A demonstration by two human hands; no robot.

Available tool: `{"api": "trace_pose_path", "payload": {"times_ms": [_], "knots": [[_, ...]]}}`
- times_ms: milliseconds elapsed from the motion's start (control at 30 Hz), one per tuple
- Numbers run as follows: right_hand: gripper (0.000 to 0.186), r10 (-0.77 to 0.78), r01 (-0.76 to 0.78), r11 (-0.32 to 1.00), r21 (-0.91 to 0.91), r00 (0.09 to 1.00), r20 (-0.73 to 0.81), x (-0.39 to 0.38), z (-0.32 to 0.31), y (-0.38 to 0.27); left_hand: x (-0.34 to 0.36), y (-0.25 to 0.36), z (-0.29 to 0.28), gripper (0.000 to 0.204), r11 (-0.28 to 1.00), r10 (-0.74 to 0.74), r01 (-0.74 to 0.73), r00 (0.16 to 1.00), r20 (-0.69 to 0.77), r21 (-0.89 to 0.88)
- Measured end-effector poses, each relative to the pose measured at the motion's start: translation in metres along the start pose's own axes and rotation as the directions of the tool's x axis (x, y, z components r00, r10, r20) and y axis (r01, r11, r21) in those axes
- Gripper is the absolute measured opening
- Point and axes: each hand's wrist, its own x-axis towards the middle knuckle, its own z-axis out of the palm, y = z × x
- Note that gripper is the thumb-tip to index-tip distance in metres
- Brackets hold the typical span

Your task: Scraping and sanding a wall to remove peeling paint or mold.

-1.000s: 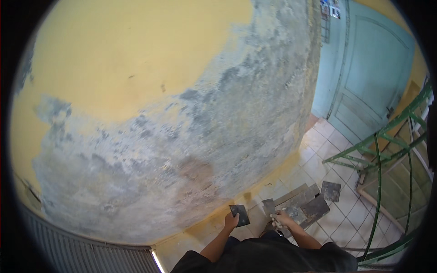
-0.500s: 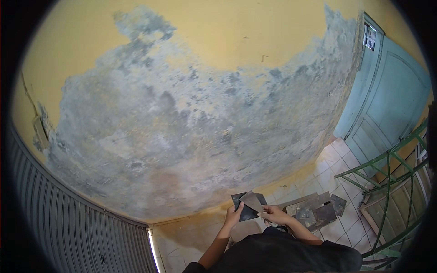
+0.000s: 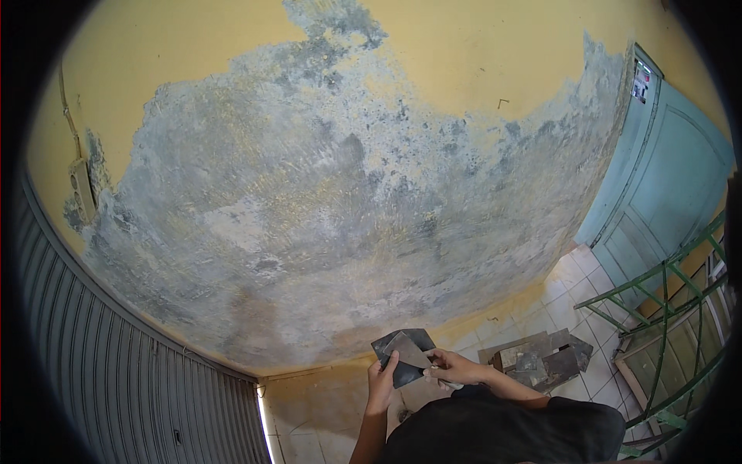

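In front of my body, my left hand (image 3: 381,383) is closed on a dark sandpaper sheet (image 3: 408,377), its thumb lying over the front. On top of it lies a grey-brown piece (image 3: 407,352), apparently the back of a folded part or a second sheet; I cannot tell which. My right hand (image 3: 448,369) pinches the right edge of the same sheets. Something pale shows just under its palm, too small to name. Both forearms come up from the lower edge.
A yellow wall with a large bare grey patch (image 3: 309,209) stands ahead. Flat dark and grey sheets (image 3: 541,359) lie on the tiled floor to the right. A green metal frame (image 3: 665,309), a blue door (image 3: 672,170) and, at left, a ribbed shutter (image 3: 100,356) stand around.
The view has turned a little to the left and up. Both hands have shifted slightly left in view, and the grey-brown piece now lies flatter over the dark sheet.
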Motion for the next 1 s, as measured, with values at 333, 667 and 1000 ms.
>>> {"api": "trace_pose_path", "payload": {"times_ms": [333,667,1000], "knots": [[0.053,-0.055,0.109,0.952,0.285,0.980,-0.191,0.003,-0.043,-0.014,0.023,0.028,0.044,0.038,0.953,0.293,-0.303,0.909,-0.295,0.012],[0.046,-0.178,0.262,0.911,0.317,0.946,-0.272,0.027,-0.176,-0.025,0.098,0.076,0.143,0.066,0.749,0.608,-0.627,0.521,-0.599,0.215],[0.044,-0.309,0.341,0.913,0.223,0.936,-0.170,0.035,-0.286,-0.037,0.194,0.299,0.311,0.062,-0.369,0.929,-0.340,-0.169,0.330,0.865]]}}
